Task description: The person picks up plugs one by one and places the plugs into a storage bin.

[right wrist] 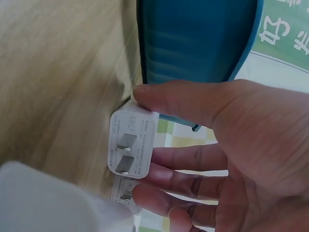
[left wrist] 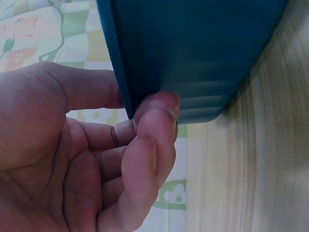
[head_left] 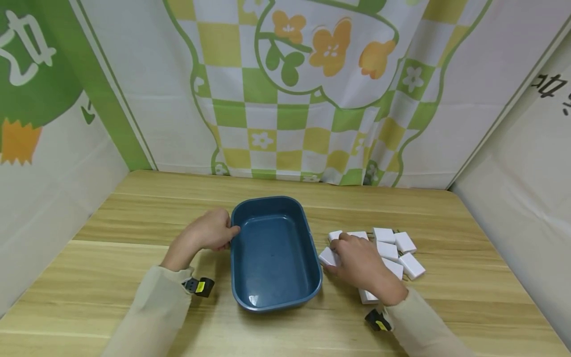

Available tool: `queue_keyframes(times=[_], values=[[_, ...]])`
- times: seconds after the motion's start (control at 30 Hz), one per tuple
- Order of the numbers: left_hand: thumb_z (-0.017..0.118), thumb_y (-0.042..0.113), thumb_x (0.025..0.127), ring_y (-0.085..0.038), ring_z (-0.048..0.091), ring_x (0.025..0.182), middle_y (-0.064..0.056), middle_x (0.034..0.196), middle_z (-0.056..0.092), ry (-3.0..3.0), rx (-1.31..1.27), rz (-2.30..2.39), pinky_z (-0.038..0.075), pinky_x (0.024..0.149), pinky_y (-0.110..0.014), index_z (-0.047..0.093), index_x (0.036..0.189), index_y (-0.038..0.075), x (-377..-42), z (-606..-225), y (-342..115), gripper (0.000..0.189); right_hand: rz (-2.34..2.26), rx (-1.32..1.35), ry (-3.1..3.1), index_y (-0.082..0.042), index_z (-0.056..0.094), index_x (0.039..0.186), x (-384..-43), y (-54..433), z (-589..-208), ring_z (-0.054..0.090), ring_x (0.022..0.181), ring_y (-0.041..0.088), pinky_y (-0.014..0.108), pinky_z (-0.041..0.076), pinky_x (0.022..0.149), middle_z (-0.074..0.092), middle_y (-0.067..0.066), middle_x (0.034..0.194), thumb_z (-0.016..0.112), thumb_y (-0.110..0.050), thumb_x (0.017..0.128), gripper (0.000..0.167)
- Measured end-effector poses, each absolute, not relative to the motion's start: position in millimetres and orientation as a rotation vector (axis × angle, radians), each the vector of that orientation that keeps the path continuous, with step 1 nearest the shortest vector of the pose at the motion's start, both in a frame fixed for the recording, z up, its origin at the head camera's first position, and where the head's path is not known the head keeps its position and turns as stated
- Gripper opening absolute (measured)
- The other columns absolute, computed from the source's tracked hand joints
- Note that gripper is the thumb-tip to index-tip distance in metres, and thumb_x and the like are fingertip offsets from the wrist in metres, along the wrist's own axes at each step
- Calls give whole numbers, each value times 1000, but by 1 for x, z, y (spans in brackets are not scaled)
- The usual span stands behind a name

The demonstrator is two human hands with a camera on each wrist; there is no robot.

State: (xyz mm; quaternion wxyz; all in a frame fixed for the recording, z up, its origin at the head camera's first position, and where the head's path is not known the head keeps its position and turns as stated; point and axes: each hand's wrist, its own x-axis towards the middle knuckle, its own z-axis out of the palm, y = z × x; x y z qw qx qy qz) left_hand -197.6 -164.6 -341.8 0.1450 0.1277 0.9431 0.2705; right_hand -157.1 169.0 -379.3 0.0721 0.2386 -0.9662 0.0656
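In the head view, a dark blue rectangular plastic bin (head_left: 273,260) stands on the table, its inside bare. My left hand (head_left: 209,230) pinches its left rim, the thumb over the edge and the fingers curled against the outer wall (left wrist: 203,53). To the right of the bin my right hand (head_left: 359,260) reaches over a group of white plug chargers. Between its thumb and fingertips is one white charger (right wrist: 133,140), two flat metal prongs facing the right wrist camera. Behind it, another charger (right wrist: 124,195) is partly hidden by the fingers.
Several white chargers (head_left: 411,266) lie close together around and right of my right hand, some covered by it. The wooden table (head_left: 178,203) ends at a patterned curtain (head_left: 290,124) at the back. White fabric walls stand at both sides.
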Motion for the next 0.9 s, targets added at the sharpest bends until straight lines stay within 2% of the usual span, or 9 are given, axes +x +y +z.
queue_keyframes(times=[0.33,0.63,0.9], values=[[55,16,102,-13,52,46,-3,52,61,2715,375,797,41,50,-27,57,53,8,-197,-342,-165,50,53,711,-2861,-8,69,84,-154,165,-384,61,69,29,45,48,58,57,7,78,87,-38,76,35],[54,15,102,-13,52,46,-3,52,60,2716,378,790,41,50,-27,57,52,7,-197,-341,-165,50,-6,719,-2857,-6,65,78,-153,163,-385,63,72,31,46,50,61,62,9,76,83,-40,80,38],[54,16,102,-13,51,46,-2,52,60,2730,385,779,40,50,-27,56,52,8,-196,-341,-164,51,-6,747,-2841,-8,61,73,-154,163,-386,61,67,30,45,49,59,60,8,73,83,-38,80,38]])
